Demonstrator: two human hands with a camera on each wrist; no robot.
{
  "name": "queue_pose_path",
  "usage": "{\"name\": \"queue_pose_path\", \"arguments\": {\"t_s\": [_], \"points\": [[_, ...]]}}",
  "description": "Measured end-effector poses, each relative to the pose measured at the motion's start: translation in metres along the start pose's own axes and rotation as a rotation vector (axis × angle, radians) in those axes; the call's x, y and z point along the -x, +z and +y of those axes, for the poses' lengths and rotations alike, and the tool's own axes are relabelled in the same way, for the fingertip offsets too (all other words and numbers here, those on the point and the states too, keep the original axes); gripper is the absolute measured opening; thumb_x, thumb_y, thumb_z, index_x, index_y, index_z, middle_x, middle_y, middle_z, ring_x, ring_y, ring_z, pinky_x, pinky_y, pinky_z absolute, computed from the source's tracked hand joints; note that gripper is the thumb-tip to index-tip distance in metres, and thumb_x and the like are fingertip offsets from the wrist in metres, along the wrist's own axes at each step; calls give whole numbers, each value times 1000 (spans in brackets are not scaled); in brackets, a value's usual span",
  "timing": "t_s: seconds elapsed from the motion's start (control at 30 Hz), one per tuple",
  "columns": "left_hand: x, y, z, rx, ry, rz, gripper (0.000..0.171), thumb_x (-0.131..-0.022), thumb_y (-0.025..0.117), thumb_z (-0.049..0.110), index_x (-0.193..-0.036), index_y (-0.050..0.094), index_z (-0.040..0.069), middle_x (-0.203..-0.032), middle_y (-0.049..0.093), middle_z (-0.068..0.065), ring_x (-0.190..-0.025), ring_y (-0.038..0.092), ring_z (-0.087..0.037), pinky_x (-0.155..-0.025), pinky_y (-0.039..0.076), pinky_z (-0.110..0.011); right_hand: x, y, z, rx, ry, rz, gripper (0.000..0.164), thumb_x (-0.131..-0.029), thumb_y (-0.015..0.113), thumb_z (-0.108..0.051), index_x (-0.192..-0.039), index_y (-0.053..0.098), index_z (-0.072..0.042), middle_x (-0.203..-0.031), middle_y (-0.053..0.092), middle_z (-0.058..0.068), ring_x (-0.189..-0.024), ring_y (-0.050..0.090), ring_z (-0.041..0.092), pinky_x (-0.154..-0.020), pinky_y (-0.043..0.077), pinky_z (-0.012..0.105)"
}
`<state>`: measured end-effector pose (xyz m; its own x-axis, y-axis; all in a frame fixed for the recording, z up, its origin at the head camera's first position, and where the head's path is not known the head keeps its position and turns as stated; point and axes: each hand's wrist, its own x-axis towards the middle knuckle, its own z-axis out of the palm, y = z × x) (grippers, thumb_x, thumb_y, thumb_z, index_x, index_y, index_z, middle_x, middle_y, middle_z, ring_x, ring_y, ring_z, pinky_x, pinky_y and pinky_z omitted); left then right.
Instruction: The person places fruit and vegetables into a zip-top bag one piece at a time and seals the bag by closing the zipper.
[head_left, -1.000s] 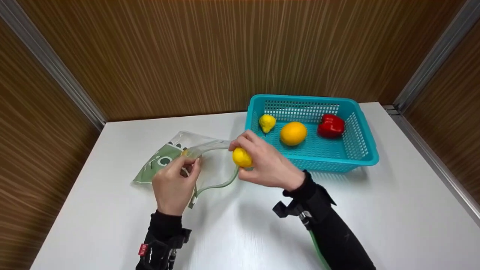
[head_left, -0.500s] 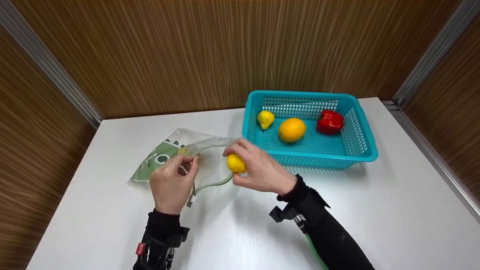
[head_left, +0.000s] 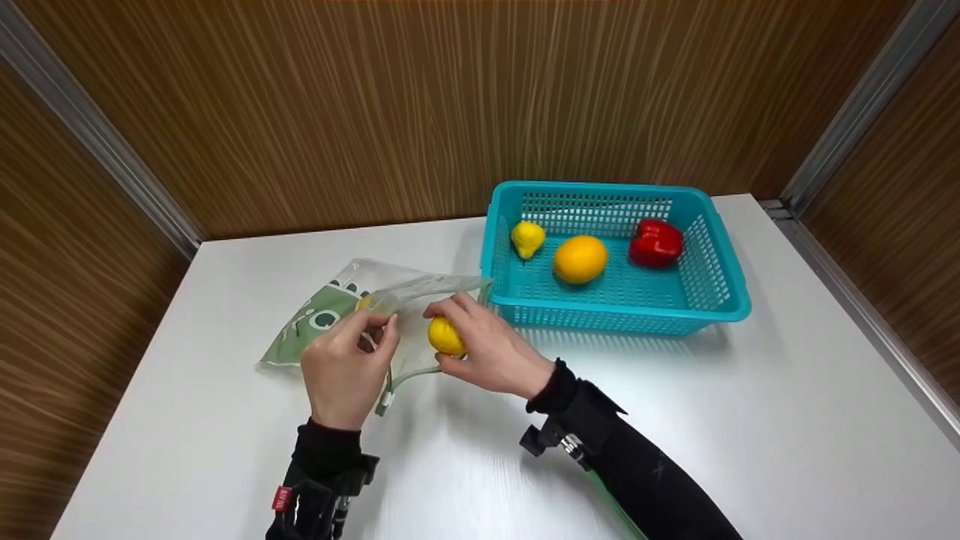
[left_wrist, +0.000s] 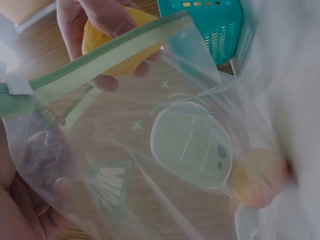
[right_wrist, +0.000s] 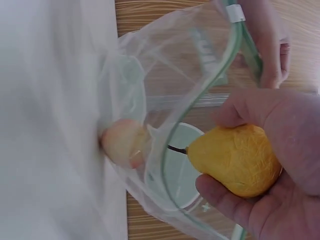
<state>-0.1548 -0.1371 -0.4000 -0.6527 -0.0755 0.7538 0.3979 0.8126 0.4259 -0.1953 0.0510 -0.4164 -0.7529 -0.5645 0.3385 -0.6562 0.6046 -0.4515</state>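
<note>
My left hand [head_left: 346, 369] pinches the edge of a clear zip bag [head_left: 431, 286] with a green cartoon print, holding its mouth apart. My right hand [head_left: 491, 349] grips a yellow pear [right_wrist: 235, 159] at that mouth. In the right wrist view the pear's dark stem points into the bag, past the green zip strip [right_wrist: 175, 130]. Deeper inside the bag lies a round pinkish-yellow fruit [right_wrist: 125, 142], blurred by the plastic; its kind is unclear. A white slider [left_wrist: 18, 84] sits on the zip near my left hand. My left fingertips are partly hidden in the head view.
A turquoise basket [head_left: 622, 319] stands at the back right, close to the bag. Inside it are a small yellow pear [head_left: 528, 238], an orange-yellow round fruit [head_left: 580, 259] and a red bell pepper [head_left: 656, 243]. A wood-grain panel [head_left: 360, 112] rises behind the white table [head_left: 187, 390].
My right hand has moved left and slightly down with the pear, from the bag's outer right side to its mouth. My left hand keeps its pinch with almost no movement.
</note>
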Motion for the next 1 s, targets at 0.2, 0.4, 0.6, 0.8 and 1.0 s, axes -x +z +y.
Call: {"name": "queue_pose_path", "arguments": {"t_s": [0.2, 0.4, 0.6, 0.8, 1.0], "points": [[0, 0, 2, 8, 17, 7, 9, -81, 72, 17, -74, 68, 12, -60, 65, 1, -51, 59, -10, -49, 45, -25, -2, 12, 4, -45, 55, -2, 50, -82, 69, -22, -127, 46, -19, -118, 53, 6, -99, 58, 18, -88, 53, 31], [0, 1, 5, 13, 26, -3, 10, -81, 72, 18, -74, 68, 13, -60, 65, 1, -51, 60, -12, -48, 44, -23, -4, 19, 7, -66, 99, 14, 57, -82, 70, -20, -132, 43, -15, -130, 52, 10, -109, 59, 21, -96, 52, 34], [3, 3, 7, 22, 39, -1, 10, -79, 74, 18, -74, 68, 12, -60, 64, 1, -50, 58, -11, -48, 42, -21, -5, 25, 10, -64, 130, 10, 60, -83, 69, -19, -135, 41, -13, -130, 54, 12, -110, 59, 22, -98, 51, 34], [4, 3, 8, 38, 40, 3, 9, -78, 74, 16, -73, 68, 12, -59, 64, 1, -50, 57, -10, -47, 41, -21, -6, 32, 13, -25, 136, -14, 61, -83, 69, -19, -137, 40, -12, -125, 57, 12, -105, 60, 22, -96, 53, 34], [3, 2, 10, 25, 53, -7, 10, -79, 73, 18, -73, 68, 13, -60, 64, 1, -50, 58, -10, -47, 42, -21, -6, 36, 15, 14, 140, -30, 64, -83, 70, -18, -138, 38, -13, -121, 58, 13, -99, 61, 22, -92, 54, 33]]}}
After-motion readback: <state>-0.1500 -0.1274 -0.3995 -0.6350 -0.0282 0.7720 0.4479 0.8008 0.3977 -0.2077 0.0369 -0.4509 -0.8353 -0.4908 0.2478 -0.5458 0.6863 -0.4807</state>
